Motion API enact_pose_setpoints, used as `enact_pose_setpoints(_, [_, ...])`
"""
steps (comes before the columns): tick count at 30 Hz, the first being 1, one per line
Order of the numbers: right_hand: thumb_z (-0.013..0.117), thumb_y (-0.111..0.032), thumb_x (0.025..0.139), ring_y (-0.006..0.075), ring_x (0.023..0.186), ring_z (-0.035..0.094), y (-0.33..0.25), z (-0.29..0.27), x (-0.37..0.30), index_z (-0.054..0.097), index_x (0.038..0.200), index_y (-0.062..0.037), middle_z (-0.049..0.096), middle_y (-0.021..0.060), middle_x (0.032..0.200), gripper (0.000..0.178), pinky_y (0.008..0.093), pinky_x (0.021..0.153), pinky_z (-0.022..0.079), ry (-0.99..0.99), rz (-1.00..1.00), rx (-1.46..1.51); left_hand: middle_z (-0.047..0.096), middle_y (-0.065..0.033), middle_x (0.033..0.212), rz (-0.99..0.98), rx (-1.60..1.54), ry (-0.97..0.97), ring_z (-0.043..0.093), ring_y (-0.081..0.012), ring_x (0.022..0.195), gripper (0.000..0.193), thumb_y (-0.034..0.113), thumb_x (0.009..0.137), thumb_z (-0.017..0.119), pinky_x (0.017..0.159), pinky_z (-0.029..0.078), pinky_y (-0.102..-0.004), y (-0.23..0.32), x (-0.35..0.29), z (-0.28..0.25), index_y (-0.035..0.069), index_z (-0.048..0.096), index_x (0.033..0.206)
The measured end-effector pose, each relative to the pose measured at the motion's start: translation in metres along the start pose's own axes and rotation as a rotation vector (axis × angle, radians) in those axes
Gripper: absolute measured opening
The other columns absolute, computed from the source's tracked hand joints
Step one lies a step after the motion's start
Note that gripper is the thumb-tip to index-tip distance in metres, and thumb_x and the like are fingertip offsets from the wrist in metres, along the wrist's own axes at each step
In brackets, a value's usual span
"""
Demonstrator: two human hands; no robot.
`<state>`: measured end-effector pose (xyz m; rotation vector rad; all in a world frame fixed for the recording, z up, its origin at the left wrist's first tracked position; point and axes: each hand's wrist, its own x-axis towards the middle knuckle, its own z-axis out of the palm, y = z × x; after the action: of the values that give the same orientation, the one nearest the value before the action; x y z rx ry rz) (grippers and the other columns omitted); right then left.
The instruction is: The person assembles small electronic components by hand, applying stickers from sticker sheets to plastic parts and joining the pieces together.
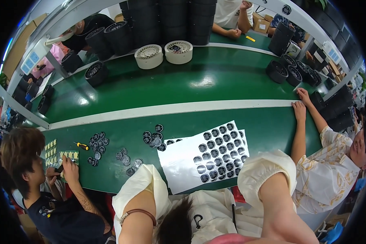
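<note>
Sticker sheet point(181, 158): white, with black round stickers point(211, 144), flat on the green table point(268, 126).
Cream sleeves point(268, 166): one either side.
Both hands: out of sight; can't tell their pose.

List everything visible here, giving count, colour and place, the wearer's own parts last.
Benches: two, green, split by white rail
Sticker sheets: at least two, white with black rounds, near bench
Loose discs: many, black and grey, left of sheets
Screwdriver: one, yellow and black, left of discs
Boards: at least two, green, far left
Pale wheels: two, cream, far bench
Dark wheels: many, black, along far bench
People: at least four, mixed clothing, around benches
Bracelet: one, brown, left arm
Own arms: two, cream-sleeved, lower edge; hands unseen
</note>
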<state>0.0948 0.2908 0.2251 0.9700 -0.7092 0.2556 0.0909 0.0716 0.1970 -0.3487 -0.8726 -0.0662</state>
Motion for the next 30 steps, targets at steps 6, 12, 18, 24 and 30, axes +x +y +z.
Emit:
enact_pose_setpoints(6, [0.057, -0.034, 0.083, 0.0172, 0.091, 0.056, 0.008, 0.004, -0.063, 0.062, 0.088, -0.012, 0.059, -0.0003, 0.085, 0.023, 0.0325, 0.095, 0.035, 0.326, -0.089, -0.218, 0.048, -0.0156, 0.133, 0.12, -1.09, 0.507, 0.039, -0.0288, 0.128, 0.036, 0.009, 0.092, 0.048, 0.108, 0.029, -0.0467, 0.012, -0.035, 0.054, -0.004, 0.048, 0.126])
enact_pose_setpoints(12, [0.058, -0.029, 0.082, 0.0143, 0.086, 0.055, -0.022, -0.018, -0.105, 0.063, 0.088, -0.02, 0.061, -0.0068, 0.095, 0.012, 0.0321, 0.086, 0.038, -0.074, 0.435, 0.445, 0.05, -0.014, 0.132, -0.133, -0.952, 0.31, 0.046, -0.0324, 0.121, 0.039, 0.022, 0.096, 0.049, 0.104, 0.037, -0.0438, 0.021, -0.071, 0.009, 0.006, 0.046, 0.131])
enact_pose_setpoints(18, [0.068, -0.015, 0.075, 0.0248, 0.085, 0.059, -0.034, -0.049, -0.169, 0.064, 0.091, -0.0088, 0.063, 0.0079, 0.089, 0.018, 0.0335, 0.072, 0.046, -1.017, 1.102, 0.347, 0.054, -0.0078, 0.066, -0.619, -0.747, -1.087, 0.053, -0.0263, 0.063, 0.004, 0.003, 0.065, 0.058, 0.059, 0.041, -0.0357, 0.001, -0.15, 0.009, 0.005, 0.054, 0.067])
enact_pose_setpoints(24, [0.071, -0.016, 0.073, 0.0314, 0.102, 0.055, -0.057, -0.059, -0.221, 0.057, 0.107, -0.0043, 0.057, 0.0132, 0.113, 0.039, 0.0397, 0.087, 0.043, -1.372, 1.326, 0.303, 0.059, -0.0109, 0.093, -0.738, -0.486, -1.725, 0.056, -0.0307, 0.088, 0.024, 0.009, 0.073, 0.067, 0.077, 0.045, -0.0376, -0.02, -0.241, 0.002, 0.002, 0.058, 0.095])
enact_pose_setpoints(30, [0.074, -0.019, 0.073, 0.0325, 0.116, 0.047, -0.072, -0.076, -0.229, 0.053, 0.118, -0.0053, 0.049, 0.0142, 0.127, 0.051, 0.039, 0.096, 0.038, -1.543, 1.377, 0.267, 0.056, -0.0109, 0.1, -0.838, -0.396, -1.853, 0.053, -0.0306, 0.096, 0.03, 0.011, 0.071, 0.069, 0.081, 0.043, -0.04, -0.033, -0.223, -0.034, 0.003, 0.058, 0.098])
